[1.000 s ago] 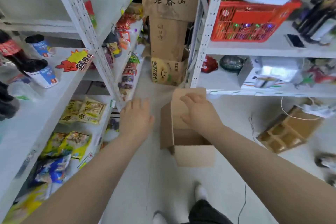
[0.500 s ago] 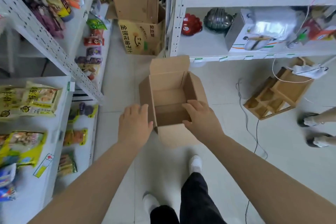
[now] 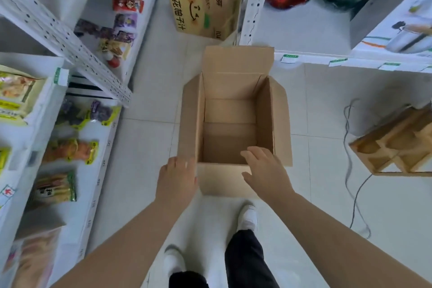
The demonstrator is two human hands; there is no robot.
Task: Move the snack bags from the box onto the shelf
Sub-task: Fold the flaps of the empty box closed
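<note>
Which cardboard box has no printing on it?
The nearer box, open and empty, is plain brown all over; the farther box bears large dark characters and a smiley face.

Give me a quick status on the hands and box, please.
Left hand open beside box, right hand open over its near rim. No bags visible inside. Nothing in the way.

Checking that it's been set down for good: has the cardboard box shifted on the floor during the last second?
No. The box keeps its back flap at the foot of the white shelf post, as before; only the camera tipped downward.
</note>
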